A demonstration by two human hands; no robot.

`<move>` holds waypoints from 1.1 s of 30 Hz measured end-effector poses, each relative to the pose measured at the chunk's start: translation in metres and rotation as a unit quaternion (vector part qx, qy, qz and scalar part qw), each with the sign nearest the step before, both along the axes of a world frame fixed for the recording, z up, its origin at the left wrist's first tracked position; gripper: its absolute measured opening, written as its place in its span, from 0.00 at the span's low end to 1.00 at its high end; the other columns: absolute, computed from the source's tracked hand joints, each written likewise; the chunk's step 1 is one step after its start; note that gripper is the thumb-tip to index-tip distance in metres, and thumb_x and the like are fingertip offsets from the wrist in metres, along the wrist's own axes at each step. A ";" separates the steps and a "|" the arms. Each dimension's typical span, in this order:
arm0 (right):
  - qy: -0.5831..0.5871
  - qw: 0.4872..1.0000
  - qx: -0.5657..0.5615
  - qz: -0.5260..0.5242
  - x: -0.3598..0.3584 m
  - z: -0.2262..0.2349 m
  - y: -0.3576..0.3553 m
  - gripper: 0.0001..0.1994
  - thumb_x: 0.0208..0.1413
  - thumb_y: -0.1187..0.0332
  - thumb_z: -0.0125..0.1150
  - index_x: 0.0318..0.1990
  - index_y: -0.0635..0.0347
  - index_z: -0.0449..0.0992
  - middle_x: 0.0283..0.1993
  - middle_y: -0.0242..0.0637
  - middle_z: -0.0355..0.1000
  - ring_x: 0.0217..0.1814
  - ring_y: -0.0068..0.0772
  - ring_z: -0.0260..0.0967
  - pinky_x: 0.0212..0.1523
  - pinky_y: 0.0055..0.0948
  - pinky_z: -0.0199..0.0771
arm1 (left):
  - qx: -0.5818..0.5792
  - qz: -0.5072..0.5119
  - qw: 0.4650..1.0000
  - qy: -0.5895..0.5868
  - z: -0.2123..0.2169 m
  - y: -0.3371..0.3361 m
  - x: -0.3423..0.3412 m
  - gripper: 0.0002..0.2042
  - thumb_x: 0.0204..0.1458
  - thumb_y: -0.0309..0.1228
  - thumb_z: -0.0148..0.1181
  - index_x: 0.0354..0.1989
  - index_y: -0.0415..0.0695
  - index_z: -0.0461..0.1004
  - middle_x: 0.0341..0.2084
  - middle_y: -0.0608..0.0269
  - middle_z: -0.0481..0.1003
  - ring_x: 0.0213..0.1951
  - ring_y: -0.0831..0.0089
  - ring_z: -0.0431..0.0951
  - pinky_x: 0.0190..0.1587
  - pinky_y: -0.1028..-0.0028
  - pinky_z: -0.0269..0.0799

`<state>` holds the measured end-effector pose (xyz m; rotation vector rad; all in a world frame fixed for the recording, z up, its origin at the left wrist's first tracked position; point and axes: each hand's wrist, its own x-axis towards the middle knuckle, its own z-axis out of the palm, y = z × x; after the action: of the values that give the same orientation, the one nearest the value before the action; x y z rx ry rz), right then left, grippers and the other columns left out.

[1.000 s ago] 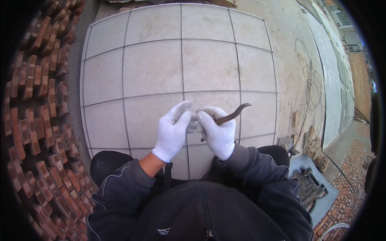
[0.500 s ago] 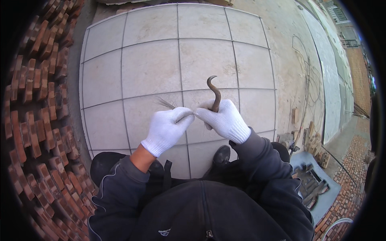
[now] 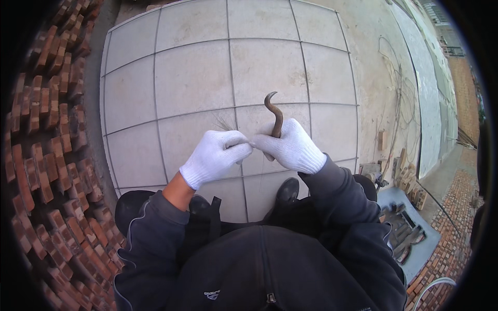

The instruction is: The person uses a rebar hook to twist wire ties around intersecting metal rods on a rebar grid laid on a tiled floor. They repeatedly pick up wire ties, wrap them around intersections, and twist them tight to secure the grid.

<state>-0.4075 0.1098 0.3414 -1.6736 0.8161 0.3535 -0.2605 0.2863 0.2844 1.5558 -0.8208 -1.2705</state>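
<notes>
Both of my hands wear white knit gloves and meet at the fingertips over the steel bar grid (image 3: 234, 78). My left hand (image 3: 215, 155) is closed on a bundle of thin tie wires (image 3: 224, 123), whose loose ends fan out above its knuckles. In my right hand (image 3: 291, 147) a rusty-brown curved tying hook (image 3: 276, 115) is gripped, its bent tip pointing up and away from me. The thumb and forefinger of that hand pinch toward the left fingertips; what lies between them is too small to make out. A faint thin strand hangs below the hands.
The grid lies over a pale slab (image 3: 192, 72). Stacked red bricks (image 3: 44, 181) line the left side. To the right are tangled wire (image 3: 397, 88), wood blocks (image 3: 410, 179) and a grey-blue broken panel (image 3: 415, 259). My dark shoe (image 3: 287, 191) stands at the grid's near edge.
My hands remain together, a little higher in the view. The fanned wire ends stand more upright, and a thin strand now shows below the right hand. The hook is still gripped.
</notes>
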 end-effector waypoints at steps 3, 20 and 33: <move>-0.003 0.999 0.014 -0.030 -0.001 -0.010 0.002 0.19 0.67 0.57 0.70 0.33 0.66 0.86 0.22 0.37 0.76 0.25 0.24 0.72 0.32 0.31 0.75 | 0.014 0.016 1.000 0.021 0.002 -0.002 -0.001 0.10 0.66 0.29 0.67 0.42 0.33 0.85 0.28 0.65 0.82 0.30 0.79 0.80 0.34 0.75 0.77; -0.043 0.967 0.135 -0.212 -0.004 -0.014 0.008 0.11 0.69 0.64 0.70 0.40 0.64 0.87 0.24 0.27 0.75 0.27 0.17 0.68 0.29 0.23 0.67 | 0.071 0.135 0.917 0.367 -0.021 0.009 -0.036 0.16 0.73 0.36 0.62 0.56 0.32 0.81 0.39 0.54 0.85 0.33 0.65 0.89 0.35 0.71 0.84; -0.158 0.964 0.013 -0.211 -0.010 -0.033 0.012 0.08 0.67 0.70 0.73 0.43 0.68 0.87 0.26 0.31 0.76 0.25 0.18 0.71 0.27 0.23 0.69 | 0.067 0.091 0.931 0.348 -0.007 0.002 -0.035 0.19 0.72 0.35 0.63 0.60 0.30 0.80 0.32 0.57 0.84 0.28 0.71 0.85 0.33 0.73 0.81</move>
<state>-0.4175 0.1214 0.3088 -1.4341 0.8928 -0.1946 -0.2954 0.2886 0.2777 1.1123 -0.1331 -1.6114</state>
